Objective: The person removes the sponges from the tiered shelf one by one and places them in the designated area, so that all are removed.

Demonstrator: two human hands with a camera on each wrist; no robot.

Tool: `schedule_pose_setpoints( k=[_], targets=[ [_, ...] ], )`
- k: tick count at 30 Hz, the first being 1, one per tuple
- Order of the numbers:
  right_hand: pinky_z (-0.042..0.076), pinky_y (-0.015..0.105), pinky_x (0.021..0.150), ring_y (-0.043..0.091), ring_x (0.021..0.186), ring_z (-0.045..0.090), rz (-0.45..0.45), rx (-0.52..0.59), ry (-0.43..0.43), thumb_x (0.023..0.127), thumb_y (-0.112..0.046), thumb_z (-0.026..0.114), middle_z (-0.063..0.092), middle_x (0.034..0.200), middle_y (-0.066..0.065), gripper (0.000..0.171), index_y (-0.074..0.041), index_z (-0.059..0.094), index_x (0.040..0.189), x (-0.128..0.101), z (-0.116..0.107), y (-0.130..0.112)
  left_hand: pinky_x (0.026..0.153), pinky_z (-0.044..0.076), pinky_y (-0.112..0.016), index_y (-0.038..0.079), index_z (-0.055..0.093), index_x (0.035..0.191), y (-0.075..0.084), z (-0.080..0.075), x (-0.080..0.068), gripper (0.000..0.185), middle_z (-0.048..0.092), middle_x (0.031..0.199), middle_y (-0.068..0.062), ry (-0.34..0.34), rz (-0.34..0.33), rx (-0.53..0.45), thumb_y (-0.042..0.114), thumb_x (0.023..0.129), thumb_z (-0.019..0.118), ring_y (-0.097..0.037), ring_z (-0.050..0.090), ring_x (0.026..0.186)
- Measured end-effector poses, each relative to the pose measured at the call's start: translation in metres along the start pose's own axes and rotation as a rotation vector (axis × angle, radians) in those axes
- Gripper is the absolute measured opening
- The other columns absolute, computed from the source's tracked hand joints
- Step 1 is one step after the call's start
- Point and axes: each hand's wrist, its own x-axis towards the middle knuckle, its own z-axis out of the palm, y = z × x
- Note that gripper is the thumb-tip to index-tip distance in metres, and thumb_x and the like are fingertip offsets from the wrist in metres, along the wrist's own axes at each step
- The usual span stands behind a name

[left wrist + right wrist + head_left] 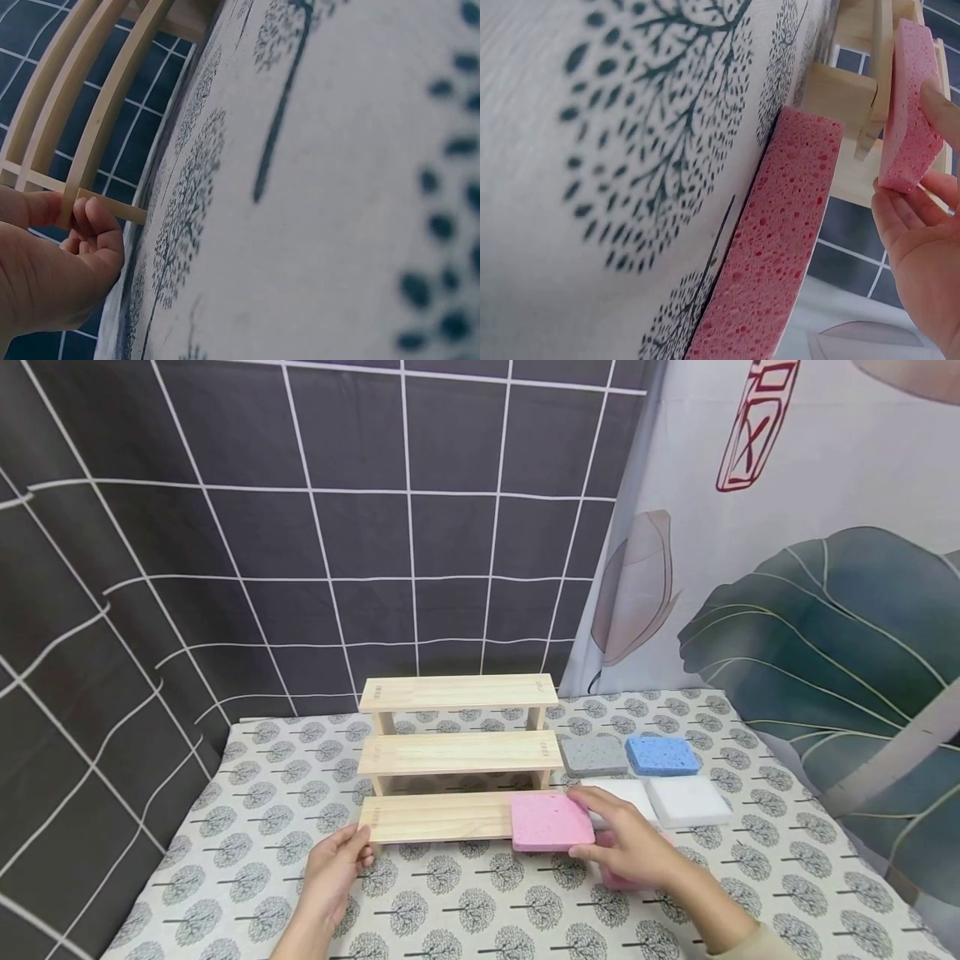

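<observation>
- Your right hand point(628, 843) is pinching a pink sponge point(551, 821), thumb below and fingers on top, and the sponge is lying half on the right end of the wooden rack's point(457, 758) bottom step, overhanging its edge.
- Your left hand point(335, 868) is gripping that step's left corner.
- Letting go now is risking a tip-off: too much sponge is hanging past the edge.
- Pushing hard could be shifting the light rack.
- Counting: six sponges, namely two pink, counting the second pink one point(769, 247) under your hand, two white point(688, 800), one grey point(594, 755), one blue point(662, 754); one rack with three steps.
</observation>
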Motion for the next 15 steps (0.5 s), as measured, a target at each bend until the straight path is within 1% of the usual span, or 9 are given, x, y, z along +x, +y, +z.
schedule_pose_setpoints(
  k=[3,6,8,10,13,15],
  targets=[
    [0.052,0.024,0.084,0.030,0.124,0.047,-0.024,-0.015,0.017,0.075,-0.035,0.076,0.043,0.141,0.009,0.076,-0.008,0.043,0.138,-0.002,-0.002,0.003,0.071,0.053,-0.019,-0.011,0.042,0.130,0.000,0.000,0.000,0.050,0.053,0.098,-0.009,0.000,0.000,0.000,0.025,0.096,0.050,-0.016,0.052,0.087],
    [0.050,0.030,0.090,0.028,0.123,0.048,-0.054,-0.067,0.047,0.075,-0.040,0.075,0.047,0.138,0.008,0.076,-0.008,0.045,0.136,-0.003,-0.006,0.005,0.071,0.053,-0.019,-0.011,0.042,0.130,0.000,0.000,0.000,0.050,0.053,0.097,-0.009,0.001,-0.001,0.000,0.025,0.096,0.051,-0.016,0.052,0.086],
    [0.051,0.031,0.089,0.029,0.123,0.048,-0.040,-0.067,0.052,0.074,-0.039,0.075,0.047,0.138,0.008,0.076,-0.008,0.045,0.136,-0.005,-0.009,0.006,0.070,0.052,-0.019,-0.011,0.042,0.130,0.000,0.000,0.000,0.050,0.053,0.097,-0.008,0.000,0.000,0.004,0.025,0.097,0.050,-0.015,0.053,0.086],
    [0.052,0.028,0.087,0.031,0.121,0.049,-0.018,-0.058,0.055,0.074,-0.039,0.076,0.045,0.139,0.010,0.077,-0.008,0.044,0.137,-0.006,-0.012,0.008,0.070,0.052,-0.019,-0.011,0.042,0.130,0.000,0.000,-0.001,0.049,0.053,0.096,-0.008,-0.004,0.005,0.008,0.025,0.097,0.049,-0.015,0.053,0.085],
    [0.054,0.024,0.080,0.036,0.118,0.050,0.015,-0.007,0.048,0.073,-0.035,0.077,0.042,0.141,0.014,0.079,-0.005,0.043,0.137,-0.009,-0.016,0.011,0.069,0.052,-0.018,-0.011,0.042,0.130,0.000,-0.001,-0.001,0.048,0.053,0.096,-0.008,-0.010,0.014,0.014,0.024,0.098,0.048,-0.014,0.053,0.083],
    [0.054,0.024,0.080,0.038,0.116,0.051,0.026,0.016,0.045,0.073,-0.034,0.077,0.041,0.141,0.017,0.079,-0.003,0.042,0.137,-0.011,-0.019,0.013,0.069,0.052,-0.018,-0.012,0.041,0.131,0.000,0.000,-0.001,0.048,0.053,0.096,-0.008,-0.014,0.017,0.013,0.023,0.098,0.047,-0.014,0.053,0.083]
  ],
)
